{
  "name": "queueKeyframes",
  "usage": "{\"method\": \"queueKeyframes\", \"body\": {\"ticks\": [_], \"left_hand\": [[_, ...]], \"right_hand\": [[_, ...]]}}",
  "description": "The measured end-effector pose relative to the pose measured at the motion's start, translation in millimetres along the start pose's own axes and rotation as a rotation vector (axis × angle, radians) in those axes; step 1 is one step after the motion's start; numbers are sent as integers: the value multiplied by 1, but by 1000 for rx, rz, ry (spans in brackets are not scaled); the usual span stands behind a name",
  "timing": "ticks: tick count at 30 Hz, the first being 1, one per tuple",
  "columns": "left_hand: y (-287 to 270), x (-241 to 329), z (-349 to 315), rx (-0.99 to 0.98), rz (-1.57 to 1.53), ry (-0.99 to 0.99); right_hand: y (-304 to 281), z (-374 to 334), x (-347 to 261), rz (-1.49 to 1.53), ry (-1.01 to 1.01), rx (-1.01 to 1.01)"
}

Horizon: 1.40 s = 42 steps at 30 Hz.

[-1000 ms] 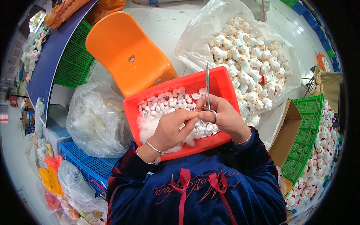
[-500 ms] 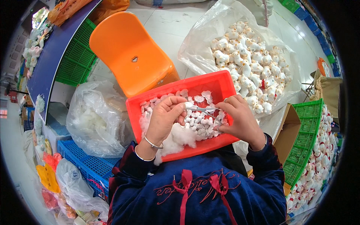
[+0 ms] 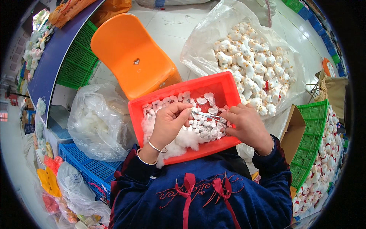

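Lying between the two hands, in the head view, is a slender metal tool [image 3: 209, 115] with scissor-like finger loops. Its long axis runs crosswise above the red tray [image 3: 213, 148], sloping slightly down from the person's left to right. The narrow end points leftward and meets, or nearly meets, the fingertips of the left hand [image 3: 172, 119]; the loops sit at the right hand [image 3: 244, 124]. Nearest hand to the tip: the left; to the handles: the right.

Right hand: curled round the handle end, holding the tool. Left hand: thumb and forefinger drawn close together at the tip; cannot tell whether a piece is pinched there, since the fingers cover the spot.

Tool appearance: silvery, shiny, thin, with two shafts separating toward the loops. Whether the very tips are parted is too small to tell.

Below, inside the tray: small white pieces [image 3: 207, 131], some plump and rounded, others flatter and crinkled. Loose white stuffing [image 3: 185, 140], fluffy and shapeless, spreads beside them along the near side, below the left hand.
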<state>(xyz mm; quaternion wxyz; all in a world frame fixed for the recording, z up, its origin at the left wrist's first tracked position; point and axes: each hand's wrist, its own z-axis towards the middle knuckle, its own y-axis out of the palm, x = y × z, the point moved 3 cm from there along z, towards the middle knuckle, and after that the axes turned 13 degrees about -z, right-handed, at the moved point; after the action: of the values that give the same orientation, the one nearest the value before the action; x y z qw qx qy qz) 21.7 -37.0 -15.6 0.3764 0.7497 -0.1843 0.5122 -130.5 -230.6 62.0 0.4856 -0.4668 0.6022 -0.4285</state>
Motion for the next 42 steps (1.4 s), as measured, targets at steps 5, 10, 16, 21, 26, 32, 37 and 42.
{"method": "queueKeyframes", "body": {"ticks": [5,10,16,21,26,32,37,42], "left_hand": [[0,6,5,-121,34,-94],[-9,0,12,-87,-46,-137],[-7,-1,12,102,-75,35],[1,0,8,201,-64,202],[4,-4,1,200,155,369],[3,-21,0,178,159,407],[5,-8,6,137,-55,176],[-10,-4,10,54,221,100]], "right_hand": [[-1,-3,2,-13,-15,7],[-1,-9,5,15,12,95],[23,-7,-17,378,5,73],[37,2,-39,515,11,-58],[48,4,-50,754,25,-121],[60,6,-69,970,178,-121],[59,7,-54,566,230,14],[51,3,-41,379,207,75]]}}
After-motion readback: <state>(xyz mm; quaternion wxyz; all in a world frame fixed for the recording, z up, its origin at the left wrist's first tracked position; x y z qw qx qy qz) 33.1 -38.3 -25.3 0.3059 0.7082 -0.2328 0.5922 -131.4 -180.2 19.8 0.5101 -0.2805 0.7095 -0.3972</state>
